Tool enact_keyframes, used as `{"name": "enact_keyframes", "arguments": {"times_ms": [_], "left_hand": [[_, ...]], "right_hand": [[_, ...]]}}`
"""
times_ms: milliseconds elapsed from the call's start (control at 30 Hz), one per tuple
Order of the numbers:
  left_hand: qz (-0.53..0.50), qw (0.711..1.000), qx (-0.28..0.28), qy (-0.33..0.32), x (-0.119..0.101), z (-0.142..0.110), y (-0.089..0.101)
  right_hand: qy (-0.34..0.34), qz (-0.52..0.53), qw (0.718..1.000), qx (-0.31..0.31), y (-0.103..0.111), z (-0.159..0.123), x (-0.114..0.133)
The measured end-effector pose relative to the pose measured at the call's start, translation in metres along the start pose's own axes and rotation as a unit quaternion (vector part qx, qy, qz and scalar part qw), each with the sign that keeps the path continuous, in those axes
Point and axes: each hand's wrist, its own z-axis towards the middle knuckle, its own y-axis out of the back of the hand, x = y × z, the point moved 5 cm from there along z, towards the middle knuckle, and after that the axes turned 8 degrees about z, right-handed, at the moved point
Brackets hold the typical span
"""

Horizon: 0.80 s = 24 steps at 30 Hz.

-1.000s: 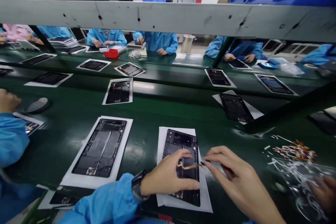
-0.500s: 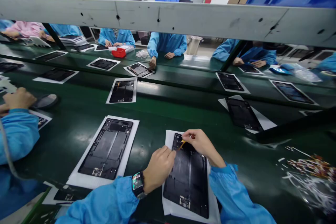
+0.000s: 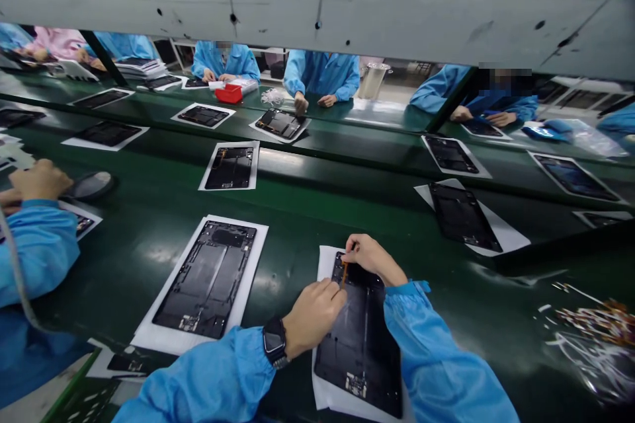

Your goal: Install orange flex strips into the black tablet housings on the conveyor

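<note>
Between my two hands runs a thin orange flex cable (image 3: 344, 273), over the upper end of a black tablet housing (image 3: 360, 344). The housing lies open side up on a white sheet (image 3: 325, 396). My left hand (image 3: 317, 310), with a watch on its wrist, pinches the cable's lower end. At the top left corner of the housing, my right hand (image 3: 370, 256) pinches the upper end between thumb and forefinger. Both fingertips partly hide the cable ends. Left of my hands another black tablet housing (image 3: 206, 281) rests on its own white sheet.
Loose flex cables (image 3: 595, 317) and white strips (image 3: 580, 357) lie in a pile at the right. A white beam (image 3: 278, 13) crosses above the green bench (image 3: 292, 231). A co-worker's hand (image 3: 42, 178) is at the left. More tablet parts lie along the far belt.
My right hand has shifted slightly left and up, and the cable now stands more upright between my hands. The view has moved a little. Across the bench, a co-worker's hand has lifted from a tablet.
</note>
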Motion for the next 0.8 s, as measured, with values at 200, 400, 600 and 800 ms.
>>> {"name": "enact_keyframes", "arguments": {"times_ms": [200,400,600,800], "left_hand": [[-0.020,1.000,0.006,-0.022,0.006,-0.004,0.003],[-0.016,0.999,0.001,-0.030,0.004,-0.002,0.002],[-0.011,1.000,-0.012,-0.016,0.005,-0.001,-0.001],[-0.022,0.999,-0.036,-0.008,0.006,-0.002,-0.002]], "right_hand": [[-0.013,-0.080,0.997,-0.007,0.004,-0.013,0.006],[-0.047,-0.161,0.986,-0.005,0.008,-0.011,0.009],[0.001,-0.211,0.977,-0.008,0.001,-0.028,0.018],[0.082,-0.233,0.969,-0.023,-0.005,-0.040,0.020]]}}
